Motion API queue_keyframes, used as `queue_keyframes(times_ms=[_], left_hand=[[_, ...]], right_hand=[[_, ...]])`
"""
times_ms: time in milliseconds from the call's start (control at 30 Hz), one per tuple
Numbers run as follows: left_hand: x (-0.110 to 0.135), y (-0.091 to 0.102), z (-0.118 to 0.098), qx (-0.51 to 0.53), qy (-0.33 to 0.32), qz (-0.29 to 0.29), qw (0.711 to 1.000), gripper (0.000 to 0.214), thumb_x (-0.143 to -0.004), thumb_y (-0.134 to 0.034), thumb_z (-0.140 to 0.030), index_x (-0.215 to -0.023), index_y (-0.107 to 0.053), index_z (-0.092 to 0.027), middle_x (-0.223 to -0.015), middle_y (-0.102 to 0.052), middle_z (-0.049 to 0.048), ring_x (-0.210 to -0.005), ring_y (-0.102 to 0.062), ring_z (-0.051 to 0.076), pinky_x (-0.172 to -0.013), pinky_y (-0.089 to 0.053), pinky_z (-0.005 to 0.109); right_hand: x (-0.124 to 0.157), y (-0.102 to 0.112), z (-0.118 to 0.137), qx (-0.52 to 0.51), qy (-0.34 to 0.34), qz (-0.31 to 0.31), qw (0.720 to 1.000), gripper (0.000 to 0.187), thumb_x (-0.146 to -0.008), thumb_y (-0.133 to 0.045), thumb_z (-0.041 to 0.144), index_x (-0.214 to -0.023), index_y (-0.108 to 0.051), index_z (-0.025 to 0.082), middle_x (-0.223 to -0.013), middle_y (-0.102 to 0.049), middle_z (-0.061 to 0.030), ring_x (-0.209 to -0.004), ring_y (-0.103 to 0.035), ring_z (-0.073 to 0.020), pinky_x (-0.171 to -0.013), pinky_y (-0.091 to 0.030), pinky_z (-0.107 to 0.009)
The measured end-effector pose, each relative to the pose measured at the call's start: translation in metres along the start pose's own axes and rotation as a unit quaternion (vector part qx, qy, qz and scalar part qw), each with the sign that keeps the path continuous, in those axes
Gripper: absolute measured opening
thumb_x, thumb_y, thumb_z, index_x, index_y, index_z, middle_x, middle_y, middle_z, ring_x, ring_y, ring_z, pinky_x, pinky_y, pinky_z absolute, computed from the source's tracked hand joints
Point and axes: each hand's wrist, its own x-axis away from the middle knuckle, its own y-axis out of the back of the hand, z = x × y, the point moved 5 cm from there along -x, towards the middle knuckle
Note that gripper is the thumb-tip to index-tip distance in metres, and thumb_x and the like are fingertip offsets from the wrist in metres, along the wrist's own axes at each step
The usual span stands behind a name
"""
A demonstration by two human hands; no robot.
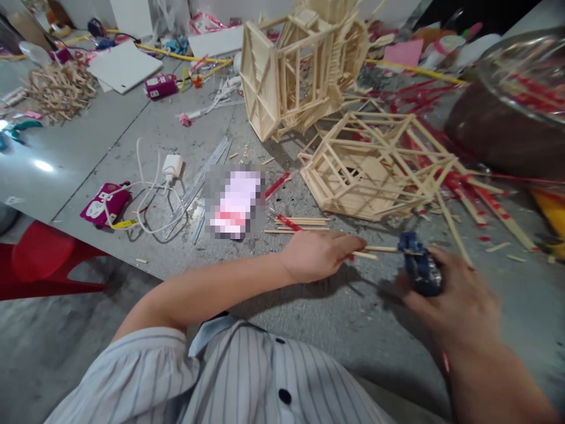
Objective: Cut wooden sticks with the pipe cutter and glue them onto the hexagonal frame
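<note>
My left hand [324,253] pinches a thin wooden stick [382,249] that points to the right. The far end of the stick meets the head of a dark blue, pliers-like tool [419,263]; its exact kind is not clear. My right hand [459,294], slightly blurred, is wrapped around that tool. Several loose wooden sticks [309,223] lie just behind my left hand. Beyond my hands sits a low hexagonal stick frame [375,165] with a flat wooden base. A taller stick-built model [304,70] stands behind it.
A phone [236,203] with a blurred-out screen lies left of the sticks. Near it are a white charger [172,167] with its cable and a purple pouch [106,204]. A large round container [512,112] stands at right. A wood-piece pile [62,88] is far left.
</note>
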Motion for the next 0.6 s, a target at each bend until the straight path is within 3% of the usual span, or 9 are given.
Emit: queue_keyframes(times_ms=[167,267,400,600], left_hand=[[0.004,-0.006,0.007,0.009,-0.008,0.006,1.000,0.029,-0.090,-0.044,-0.019,-0.114,-0.060,-0.016,-0.099,-0.072,0.0102,-0.094,-0.067,0.020,-0.074,-0.051,0.029],[0.006,-0.008,0.009,0.004,-0.006,0.012,1.000,0.030,-0.088,-0.046,-0.017,-0.114,-0.060,-0.015,-0.099,-0.072,0.0101,-0.094,-0.067,0.020,-0.076,-0.051,0.028],[0.009,-0.005,0.011,0.005,-0.007,0.015,1.000,0.031,-0.088,-0.046,-0.015,-0.115,-0.059,-0.013,-0.098,-0.072,0.0096,-0.093,-0.067,0.019,-0.077,-0.051,0.028],[0.011,-0.002,0.015,0.014,-0.015,-0.002,1.000,0.028,-0.087,-0.047,-0.014,-0.111,-0.061,-0.013,-0.094,-0.072,0.0091,-0.089,-0.067,0.017,-0.076,-0.051,0.026]], right_hand=[[-0.001,0.000,0.007,-0.019,0.026,0.008,0.999,0.045,-0.079,-0.050,0.042,-0.123,-0.041,0.046,-0.105,-0.064,-0.0116,-0.102,-0.061,-0.0357,-0.074,-0.045,-0.049],[-0.005,0.000,0.008,-0.004,0.054,0.029,0.998,0.042,-0.076,-0.053,0.041,-0.118,-0.045,0.038,-0.104,-0.065,-0.0111,-0.099,-0.063,-0.0333,-0.072,-0.048,-0.046],[-0.007,0.001,0.010,0.023,0.127,0.003,0.992,0.042,-0.071,-0.055,0.042,-0.110,-0.049,0.026,-0.095,-0.068,-0.0088,-0.086,-0.067,-0.0305,-0.068,-0.051,-0.040],[-0.006,0.007,0.024,0.025,0.148,-0.015,0.989,0.038,-0.076,-0.055,0.037,-0.110,-0.051,0.021,-0.096,-0.067,-0.0118,-0.085,-0.066,-0.0291,-0.068,-0.050,-0.037]])
